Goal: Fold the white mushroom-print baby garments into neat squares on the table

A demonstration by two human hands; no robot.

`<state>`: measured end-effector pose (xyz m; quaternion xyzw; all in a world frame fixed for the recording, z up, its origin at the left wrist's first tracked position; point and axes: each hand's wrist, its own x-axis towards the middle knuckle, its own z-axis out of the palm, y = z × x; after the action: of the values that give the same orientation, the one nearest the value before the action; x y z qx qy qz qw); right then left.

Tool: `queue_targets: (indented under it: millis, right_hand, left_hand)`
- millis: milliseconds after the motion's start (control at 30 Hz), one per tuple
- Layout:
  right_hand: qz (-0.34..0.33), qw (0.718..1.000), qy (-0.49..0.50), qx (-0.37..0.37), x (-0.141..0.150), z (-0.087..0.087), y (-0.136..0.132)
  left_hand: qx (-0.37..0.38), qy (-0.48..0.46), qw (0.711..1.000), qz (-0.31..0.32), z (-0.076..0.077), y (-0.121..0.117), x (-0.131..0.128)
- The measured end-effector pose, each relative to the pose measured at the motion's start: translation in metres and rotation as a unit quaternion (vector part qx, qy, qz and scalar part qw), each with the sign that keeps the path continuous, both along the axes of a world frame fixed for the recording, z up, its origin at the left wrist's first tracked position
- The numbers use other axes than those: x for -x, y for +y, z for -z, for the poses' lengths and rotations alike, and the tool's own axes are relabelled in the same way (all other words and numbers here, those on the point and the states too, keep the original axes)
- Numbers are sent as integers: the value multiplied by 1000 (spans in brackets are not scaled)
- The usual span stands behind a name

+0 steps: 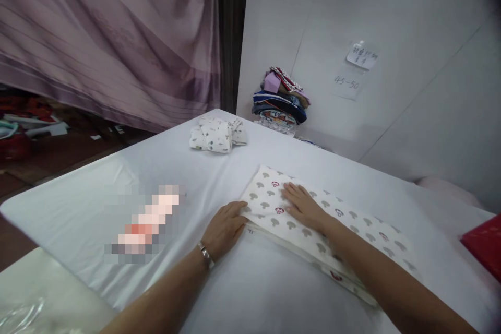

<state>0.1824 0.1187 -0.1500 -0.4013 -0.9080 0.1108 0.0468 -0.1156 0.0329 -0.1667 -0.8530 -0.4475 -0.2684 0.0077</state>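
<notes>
A folded white cloth (313, 214) printed with grey mushrooms and a few red ones lies in layers on the white-sheeted bed (188, 182). My right hand (303, 206) rests flat on its top with the fingers stretched out. At the cloth's left edge is my left hand (225, 227), a metal bracelet on its wrist. Its fingers reach forward and touch the edge near the corner, with the thumb a little apart from them. The far right part of the cloth is partly behind my right forearm.
A bundled white cloth (215, 134) with a small print lies near the far corner. Stacked folded fabrics (279, 96) stand by the wall. A blurred-out item (146, 222) is at left, a red object (485, 245) at right. A pinkish curtain (117, 26) hangs behind.
</notes>
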Motion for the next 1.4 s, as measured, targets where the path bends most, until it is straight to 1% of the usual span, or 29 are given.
queue_targets:
  millis: [67, 167, 233, 300, 367, 433, 467, 600, 633, 767, 833, 900, 1000, 1067, 1133, 1233, 1400]
  right_hand:
    - [-22, 1000, -8, 19, 7, -2, 12]
    - [15, 999, -22, 22, 13, 0, 29]
    - [24, 999, -27, 17, 18, 1, 32]
    - [2, 1000, -25, 15, 27, 1, 31]
    - [-34, 999, -16, 8, 38, -1, 31]
    - [-62, 998, -13, 6, 49, -3, 36]
    - [-65, 998, -17, 9, 55, -3, 40]
    - [-22, 999, -33, 26, 71, -2, 60]
    - [-21, 999, -31, 22, 74, -1, 62]
    - [-64, 997, -28, 12, 88, 5, 65]
    - [-66, 997, -35, 21, 93, 7, 65]
    - [-53, 997, -37, 34, 97, 7, 64]
    - [-42, 998, -24, 51, 98, 1, 53]
    - [-50, 997, -9, 53, 92, -4, 39]
    - [-64, 997, 5, 51, 80, -8, 21]
    - [-53, 997, 23, 57, 49, -12, -11]
    - [35, 996, 70, 37, -14, -13, -74]
  left_hand:
    - [1, -1, 1000, 1, 1, 0, 0]
    - [6, -7, 1000, -3, 1, 0, 0]
    - [17, -11, 1000, -6, 1, -1, 0]
    - [30, -14, 999, -8, 1, -1, 0]
    - [39, -20, 999, -11, 1, -1, -1]
    - [45, -24, 999, -12, 1, 0, -1]
    - [47, -25, 999, -14, 1, 0, -1]
    - [44, -21, 998, -25, 0, 0, 0]
    - [43, -23, 998, -25, 0, 0, 0]
    - [54, -28, 998, -16, 0, 1, 1]
    - [67, -26, 997, -19, 1, 2, 1]
    - [76, -25, 996, -27, 1, 3, 1]
    - [77, -27, 996, -32, 0, 3, 3]
    - [71, -27, 997, -26, 0, 3, 3]
    - [64, -29, 997, -20, 0, 3, 4]
    - [55, -31, 998, -16, 1, 4, 3]
    - [42, -9, 999, -10, -1, 3, -2]
